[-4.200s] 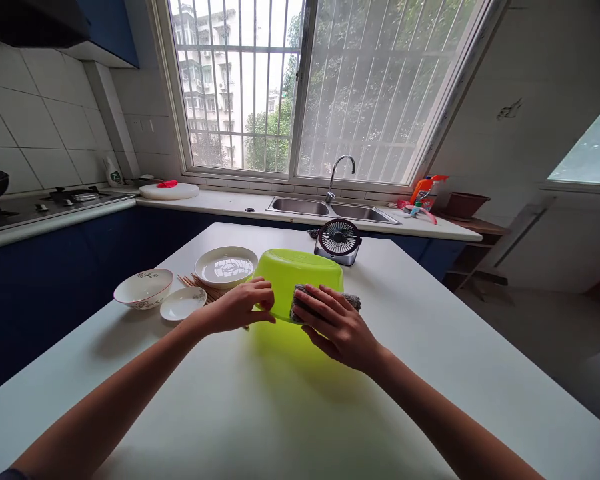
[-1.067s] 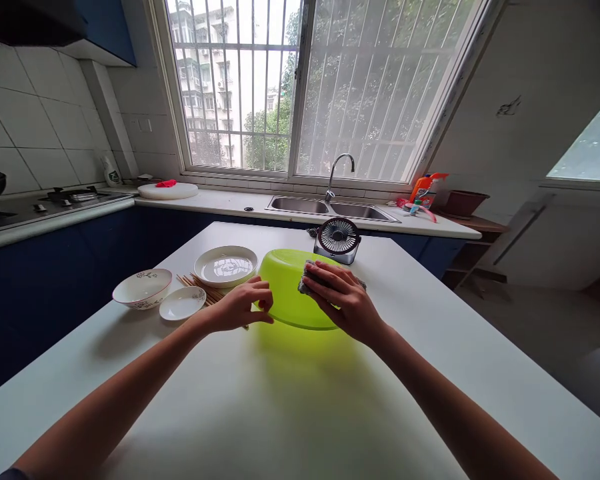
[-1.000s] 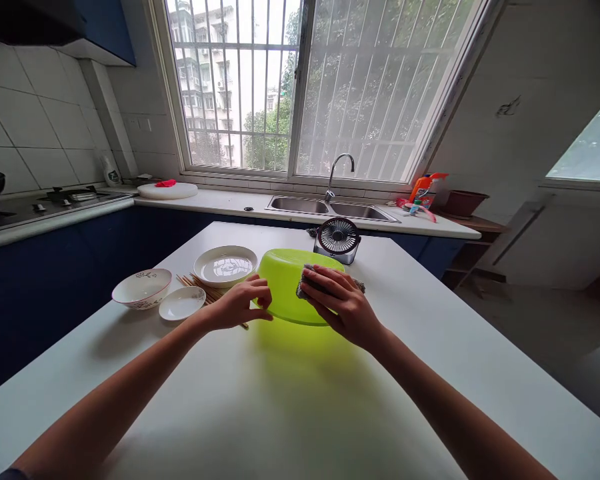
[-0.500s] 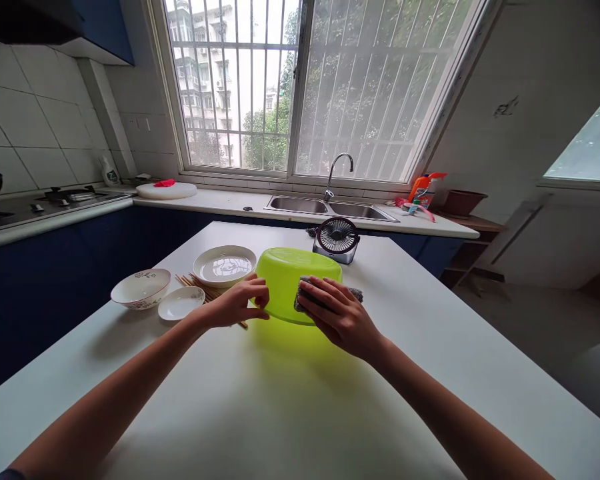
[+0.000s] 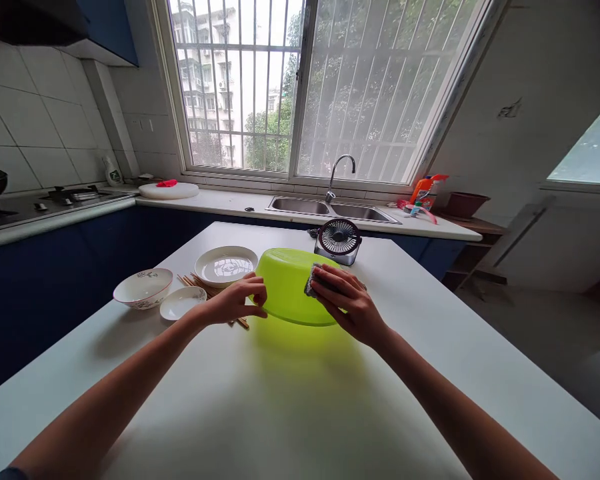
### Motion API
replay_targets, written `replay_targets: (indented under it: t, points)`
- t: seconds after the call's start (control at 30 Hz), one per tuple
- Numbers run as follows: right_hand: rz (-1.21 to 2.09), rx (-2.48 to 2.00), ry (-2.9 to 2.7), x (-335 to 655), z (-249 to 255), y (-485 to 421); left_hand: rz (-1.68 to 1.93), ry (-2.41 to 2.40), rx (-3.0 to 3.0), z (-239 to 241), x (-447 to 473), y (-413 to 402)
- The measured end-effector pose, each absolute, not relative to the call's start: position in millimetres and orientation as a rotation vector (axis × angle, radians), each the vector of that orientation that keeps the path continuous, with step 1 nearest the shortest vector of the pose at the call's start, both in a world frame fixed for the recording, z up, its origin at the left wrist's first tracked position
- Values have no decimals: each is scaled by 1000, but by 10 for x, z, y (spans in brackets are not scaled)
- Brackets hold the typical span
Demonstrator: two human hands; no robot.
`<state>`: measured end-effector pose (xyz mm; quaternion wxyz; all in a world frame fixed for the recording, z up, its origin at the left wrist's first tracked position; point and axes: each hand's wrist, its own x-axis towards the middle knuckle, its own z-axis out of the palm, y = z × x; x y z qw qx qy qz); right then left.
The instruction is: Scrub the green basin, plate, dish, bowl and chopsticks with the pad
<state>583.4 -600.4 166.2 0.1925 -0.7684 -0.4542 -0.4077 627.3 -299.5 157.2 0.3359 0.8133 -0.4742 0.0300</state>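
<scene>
A lime-green plastic basin (image 5: 287, 283) lies upside down on the white island table (image 5: 290, 400), its near edge tipped up a little. My left hand (image 5: 235, 303) grips the basin's left rim with curled fingers. My right hand (image 5: 347, 303) presses a grey scouring cloth (image 5: 314, 280) against the basin's upper right side; my fingers hide most of the cloth.
Left of the basin sit a white plate (image 5: 226, 265), a patterned bowl (image 5: 143, 288), a small saucer (image 5: 183, 303) and several wooden chopsticks (image 5: 200, 285). A small black fan (image 5: 338, 241) stands just behind. The sink (image 5: 333, 210), stove (image 5: 55, 200) and chopping board (image 5: 169, 191) line the far counter.
My right hand has slid the cloth back and forth over the basin, ending higher near the top right. My left hand has kept its hold on the left rim.
</scene>
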Motion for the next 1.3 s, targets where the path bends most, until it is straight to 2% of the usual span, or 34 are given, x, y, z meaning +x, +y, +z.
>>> replay_targets:
  t: [0.2,0.37,1.1,1.3]
  points:
    - [-1132,-2258,-1445,5723,1492,-6059,114,-1177,2059,1554,6361,-2941]
    - [-1281,-2294,-1464,5733,1398,-6058,143,-1198,2069,1546,6377,-2928]
    - [-1353,-2465,-1383,5504,1521,-5783,411,-1326,2288,1658,6062,-3206]
    - [-1295,-2448,-1421,5481,1551,-5786,216,-1281,2180,1674,6054,-3232]
